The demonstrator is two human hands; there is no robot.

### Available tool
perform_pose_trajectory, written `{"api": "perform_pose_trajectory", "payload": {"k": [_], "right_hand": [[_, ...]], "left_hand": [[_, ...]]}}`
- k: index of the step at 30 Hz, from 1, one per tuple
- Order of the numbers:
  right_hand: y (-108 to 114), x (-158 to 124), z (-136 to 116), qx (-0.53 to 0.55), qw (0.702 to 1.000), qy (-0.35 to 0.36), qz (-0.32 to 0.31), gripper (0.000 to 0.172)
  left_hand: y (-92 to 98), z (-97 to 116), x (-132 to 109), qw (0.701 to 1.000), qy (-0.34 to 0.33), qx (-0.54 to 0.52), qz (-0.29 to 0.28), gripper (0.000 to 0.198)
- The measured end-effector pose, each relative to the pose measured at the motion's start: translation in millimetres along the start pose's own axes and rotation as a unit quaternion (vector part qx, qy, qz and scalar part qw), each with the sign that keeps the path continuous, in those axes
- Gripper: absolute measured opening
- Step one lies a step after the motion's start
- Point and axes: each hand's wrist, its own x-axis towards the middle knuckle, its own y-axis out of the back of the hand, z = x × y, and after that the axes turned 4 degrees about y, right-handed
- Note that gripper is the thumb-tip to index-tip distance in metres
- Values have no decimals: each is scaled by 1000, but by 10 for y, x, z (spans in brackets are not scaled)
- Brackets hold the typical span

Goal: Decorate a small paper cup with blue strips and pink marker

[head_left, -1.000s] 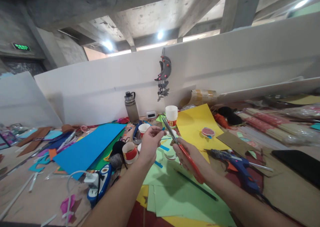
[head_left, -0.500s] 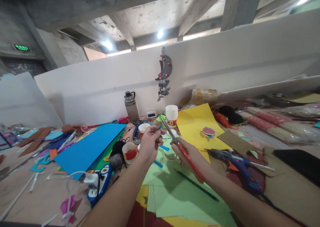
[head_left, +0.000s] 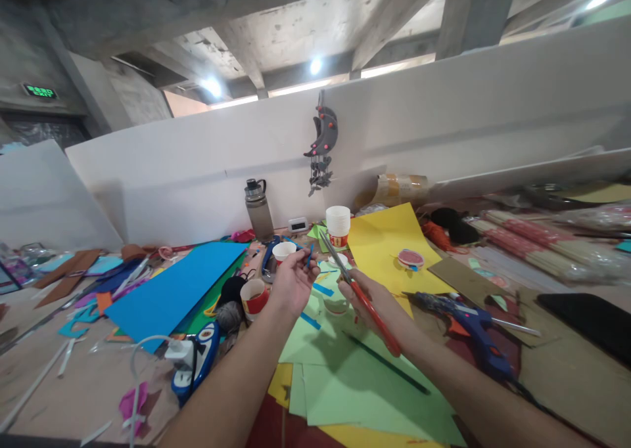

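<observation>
Both bare forearms reach forward and converge. The left hand [head_left: 293,280] pinches thumb against forefinger; the right hand [head_left: 367,298] is curled closed just beside it.

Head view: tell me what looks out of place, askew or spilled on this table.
Paper scraps lie strewn over the left side of the table, and the green sheets overlap crookedly at centre. The glue gun lies on its side at right. Nothing looks broken. The left hand pinches a blue strip; the right hand holds red scissors.
</observation>
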Motion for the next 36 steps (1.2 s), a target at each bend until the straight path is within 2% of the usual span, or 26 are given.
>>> {"api": "perform_pose_trajectory", "payload": {"k": [2,8,13,20,36], "right_hand": [[-5,-2,-3,0,1000,-2,1,37],[-40,-14,-6,29,999,-14,-2,36],[-60,-16,-29,68,998,-17,-5,40],[-66,-8,-7,91,996,-18,-15,41],[-64,-9,22,90,995,-22,-23,41]], "left_hand": [[1,-13,4,1000,-15,4,8,6],[-4,-76,-22,995,-70,74,9,25],[-35,-107,-60,993,-80,91,-7,32],[-55,-138,-93,982,-104,158,-5,34],[-78,-169,-112,979,-111,171,-13,32]]}}
